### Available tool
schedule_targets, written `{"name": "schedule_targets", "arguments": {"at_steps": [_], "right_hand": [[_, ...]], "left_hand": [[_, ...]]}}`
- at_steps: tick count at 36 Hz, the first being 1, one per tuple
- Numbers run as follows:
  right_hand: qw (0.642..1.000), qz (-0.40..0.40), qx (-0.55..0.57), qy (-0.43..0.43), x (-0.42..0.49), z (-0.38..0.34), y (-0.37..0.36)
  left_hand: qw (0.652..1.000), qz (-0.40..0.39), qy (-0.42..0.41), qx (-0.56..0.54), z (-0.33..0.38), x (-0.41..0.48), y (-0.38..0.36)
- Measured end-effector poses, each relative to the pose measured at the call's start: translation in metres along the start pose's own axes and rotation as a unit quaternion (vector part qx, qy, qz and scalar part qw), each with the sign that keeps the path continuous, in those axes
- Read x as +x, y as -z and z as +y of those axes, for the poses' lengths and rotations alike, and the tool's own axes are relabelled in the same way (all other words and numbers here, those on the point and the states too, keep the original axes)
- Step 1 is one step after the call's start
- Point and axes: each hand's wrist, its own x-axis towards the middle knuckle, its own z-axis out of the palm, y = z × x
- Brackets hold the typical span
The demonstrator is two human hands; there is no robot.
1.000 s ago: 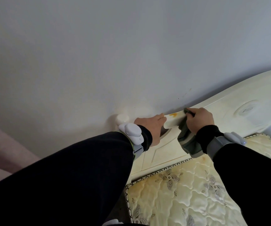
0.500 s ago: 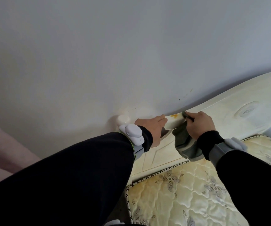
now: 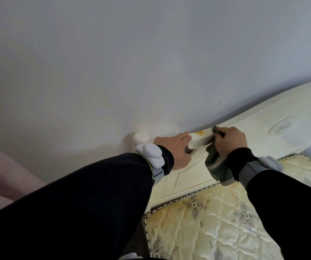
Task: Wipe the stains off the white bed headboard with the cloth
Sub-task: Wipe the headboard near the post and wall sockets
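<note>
At the curved top rail of the white headboard [image 3: 263,132], seen from the head camera, an orange stain [image 3: 199,133] sits on the rail between the two hands. The right hand [image 3: 229,141] grips a grey-green cloth [image 3: 216,166], fingers curled tight round it. A dark wad of the cloth pokes out past the knuckles and presses on the rail just right of the stain, touching or almost touching its edge. The rest of the cloth hangs loose below the hand, over the panelled face of the headboard. The left hand [image 3: 175,149] holds the scrolled end of the rail, fingers curled over the top and held together, just left of the stain.

Behind the rail the wall [image 3: 151,62] stands close, with only a dark sliver between them. Left of the left hand, a round post cap [image 3: 141,137] ends the headboard. To the right the rail rises and runs open, past a carved oval medallion [image 3: 282,126]. Below, the quilted mattress [image 3: 216,222] butts against the headboard's foot. Both wrists carry pale strapped devices [image 3: 152,154].
</note>
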Motion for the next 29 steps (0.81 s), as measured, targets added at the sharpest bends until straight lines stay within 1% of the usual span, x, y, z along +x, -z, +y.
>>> {"name": "schedule_targets", "arguments": {"at_steps": [4,9,12,14,18,23,25,29], "right_hand": [[0.999,-0.021,-0.006,0.03,-0.011,-0.008,-0.008],[1.0,-0.005,-0.021,0.0,-0.001,-0.001,0.002],[1.0,-0.001,-0.006,-0.008,0.002,-0.006,0.002],[1.0,-0.007,-0.008,0.005,-0.001,-0.01,-0.002],[0.999,-0.026,-0.026,0.041,-0.011,-0.005,-0.006],[1.0,-0.011,-0.02,0.004,-0.001,-0.002,0.005],[1.0,-0.012,-0.012,0.003,-0.001,-0.007,0.002],[0.998,-0.03,-0.034,0.046,-0.009,-0.01,-0.005]], "left_hand": [[1.0,0.005,-0.006,0.012,-0.002,0.001,-0.001],[1.0,-0.002,-0.003,0.024,-0.002,0.003,-0.002],[0.997,0.014,-0.016,0.077,-0.003,0.007,-0.009],[0.994,0.028,-0.03,0.097,-0.005,0.01,-0.013],[0.994,0.026,-0.063,0.084,-0.007,0.01,-0.012],[0.993,0.018,-0.074,0.085,-0.004,0.012,-0.01],[0.993,0.009,-0.073,0.088,-0.003,0.012,-0.01],[0.993,-0.006,-0.07,0.096,-0.001,0.012,-0.008]]}}
